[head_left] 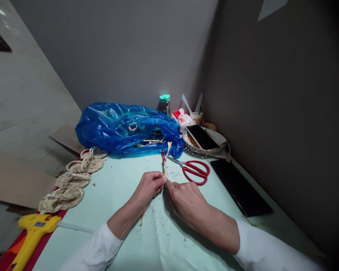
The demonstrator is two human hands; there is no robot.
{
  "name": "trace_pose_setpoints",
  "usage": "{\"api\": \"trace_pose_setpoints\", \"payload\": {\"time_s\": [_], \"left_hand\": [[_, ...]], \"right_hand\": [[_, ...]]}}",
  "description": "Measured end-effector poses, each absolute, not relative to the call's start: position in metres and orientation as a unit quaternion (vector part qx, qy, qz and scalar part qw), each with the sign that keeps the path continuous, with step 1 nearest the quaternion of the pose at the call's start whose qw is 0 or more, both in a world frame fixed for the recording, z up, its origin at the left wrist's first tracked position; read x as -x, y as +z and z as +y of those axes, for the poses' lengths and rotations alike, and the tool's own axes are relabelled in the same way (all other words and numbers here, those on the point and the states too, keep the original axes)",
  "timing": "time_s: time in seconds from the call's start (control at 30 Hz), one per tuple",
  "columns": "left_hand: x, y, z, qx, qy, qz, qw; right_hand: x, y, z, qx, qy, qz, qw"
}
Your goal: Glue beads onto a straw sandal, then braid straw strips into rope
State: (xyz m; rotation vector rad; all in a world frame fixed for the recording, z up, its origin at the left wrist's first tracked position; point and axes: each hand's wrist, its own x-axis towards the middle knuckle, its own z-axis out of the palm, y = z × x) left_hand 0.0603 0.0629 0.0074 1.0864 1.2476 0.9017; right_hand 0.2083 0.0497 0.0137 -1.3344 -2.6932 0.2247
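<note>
Near the middle of the frame, I am holding a thin, pale-beige braided cord of straw-like fibre [165, 172] above a light mint-green sheet [121, 244], which is covering the table. My left hand [149, 185] is having its thumb and index finger pressed together on the cord, with no visible gap, and the other fingers are curling under. My right hand [188, 197] is meeting it from the other side; its fingers are bending inward and its fingertips are touching the same place, but I cannot tell whether they are also pinching the cord. The upper part of the cord is pointing away from me, toward the centre of the frame, where a small red clip [163, 155] is sitting against it. Below my left hand, a loose pale strand [142, 219] is hanging out.

Just right of the cord, metal scissors with red looped handles [196, 162] are lying with their blades toward it. Behind my hands, a crumpled blue plastic bag [115, 128] is spreading across the centre. At the left side, coiled beige straw pieces [73, 180] are lying in a row, and in the lower left corner a yellow glue gun [35, 226] is resting near them
</note>
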Motion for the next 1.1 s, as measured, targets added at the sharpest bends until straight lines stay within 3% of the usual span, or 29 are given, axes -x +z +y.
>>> {"api": "trace_pose_setpoints", "payload": {"time_s": [0.23, 0.4, 0.47, 0.73, 0.9, 1.1], "left_hand": [[-0.057, 0.007, 0.064, -0.441, 0.389, 0.514, 0.625], [-0.058, 0.011, 0.064, -0.46, 0.37, 0.506, 0.629], [-0.058, 0.011, 0.063, -0.49, 0.352, 0.518, 0.606], [-0.054, 0.007, 0.064, -0.619, 0.297, 0.583, 0.434], [-0.051, 0.005, 0.068, -0.65, 0.261, 0.59, 0.402], [-0.052, 0.008, 0.065, -0.667, 0.262, 0.593, 0.367]], "right_hand": [[-0.222, 0.027, 0.075, 0.492, 0.265, -0.778, 0.288], [-0.214, 0.006, 0.086, 0.39, 0.553, -0.692, 0.253], [-0.212, 0.0, 0.089, 0.388, 0.587, -0.665, 0.248], [-0.216, 0.008, 0.091, 0.424, 0.373, -0.795, 0.222], [-0.22, 0.011, 0.086, 0.443, 0.263, -0.839, 0.176], [-0.222, 0.011, 0.086, 0.447, 0.273, -0.828, 0.201]]}}
